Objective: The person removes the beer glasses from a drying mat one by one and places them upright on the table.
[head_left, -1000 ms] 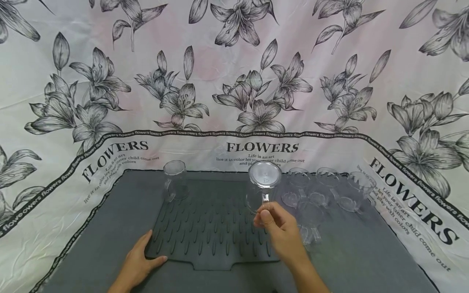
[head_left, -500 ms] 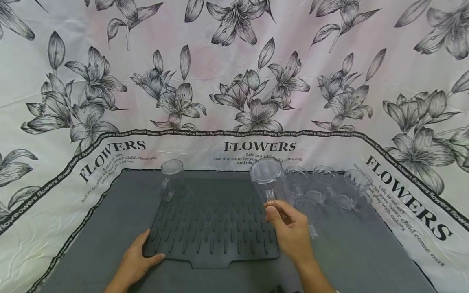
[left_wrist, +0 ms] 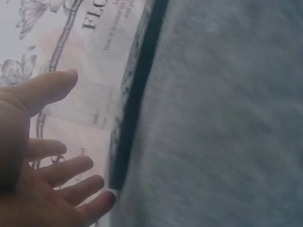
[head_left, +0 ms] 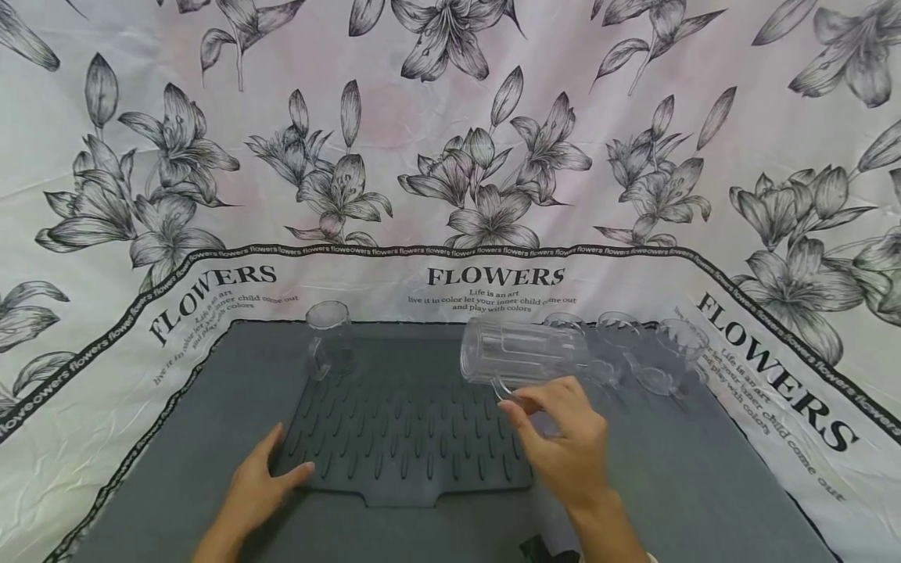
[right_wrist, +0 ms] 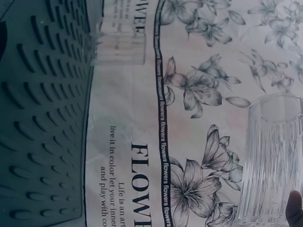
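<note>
In the head view my right hand (head_left: 563, 442) pinches the handle of a clear ribbed mug (head_left: 517, 352). The mug is tipped on its side in the air, above the right part of the dark ridged drying mat (head_left: 404, 489). Its ribbed wall also shows at the right edge of the right wrist view, beside a fingertip (right_wrist: 294, 208). At the mat's near left corner is my left hand (head_left: 256, 477), thumb and fingers spread and holding nothing. In the left wrist view those fingers reach toward the mat's edge (left_wrist: 137, 94).
Another clear mug (head_left: 328, 336) stands at the mat's far left corner. Several more clear mugs (head_left: 658, 367) are grouped on the grey table (head_left: 676, 477) at the far right. A flower-printed cloth (head_left: 380, 188) hangs behind the table. A small dark object (head_left: 538, 549) shows at the bottom edge.
My right hand has turned the mug from standing nearly upright to lying sideways, its held position shifting slightly right on the way. My left hand stays by the mat's corner.
</note>
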Demonstrator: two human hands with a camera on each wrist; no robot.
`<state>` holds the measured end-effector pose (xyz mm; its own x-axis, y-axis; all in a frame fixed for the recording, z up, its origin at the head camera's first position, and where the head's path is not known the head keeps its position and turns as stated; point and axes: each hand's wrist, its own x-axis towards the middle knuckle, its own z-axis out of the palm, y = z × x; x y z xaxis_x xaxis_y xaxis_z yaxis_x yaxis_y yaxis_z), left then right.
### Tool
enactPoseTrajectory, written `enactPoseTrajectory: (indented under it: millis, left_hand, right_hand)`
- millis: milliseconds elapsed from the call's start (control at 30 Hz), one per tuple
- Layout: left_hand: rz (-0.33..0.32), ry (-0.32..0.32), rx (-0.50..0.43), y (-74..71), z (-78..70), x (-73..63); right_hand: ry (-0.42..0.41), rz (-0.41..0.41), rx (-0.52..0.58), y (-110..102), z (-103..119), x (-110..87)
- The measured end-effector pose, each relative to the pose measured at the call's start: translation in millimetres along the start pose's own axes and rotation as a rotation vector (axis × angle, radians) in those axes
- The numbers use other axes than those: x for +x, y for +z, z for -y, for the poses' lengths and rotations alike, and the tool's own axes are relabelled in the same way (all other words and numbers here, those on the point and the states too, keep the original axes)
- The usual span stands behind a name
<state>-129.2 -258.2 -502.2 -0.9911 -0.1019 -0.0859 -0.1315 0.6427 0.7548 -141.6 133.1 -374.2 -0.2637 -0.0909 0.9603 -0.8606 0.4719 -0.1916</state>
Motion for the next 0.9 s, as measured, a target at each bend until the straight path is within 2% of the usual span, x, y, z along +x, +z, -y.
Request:
enactPoseTrajectory:
  millis: [133,333,433,533,700,900]
  left_hand:
    - [-0.048,0.054,-0.027,-6.7,-14.4,-1.6]
    - [-0.145,0.158,-0.148,-13.3,-47.7,0.9]
    - [-0.151,0.203,-0.199,-13.9,-62.6,1.6]
    - [-0.112,0.236,-0.286,-12.9,-73.2,1.8]
    - [-0.011,0.249,-0.468,-7.5,-91.1,1.7]
    - [0.087,0.309,-0.635,-2.9,-128.8,5.6]
  right_hand:
    - [-0.030,-0.003,-0.017,1.1,6.3,4.0]
    - [-0.059,-0.010,-0.028,1.9,7.1,2.0]
    - [-0.065,-0.008,-0.023,2.5,6.0,0.4]
    - [-0.071,-0.001,-0.020,4.1,6.0,-0.3]
    - [-0.077,0.007,-0.010,6.5,7.4,-0.2]
    - [-0.091,0.002,0.003,9.2,7.4,-0.3]
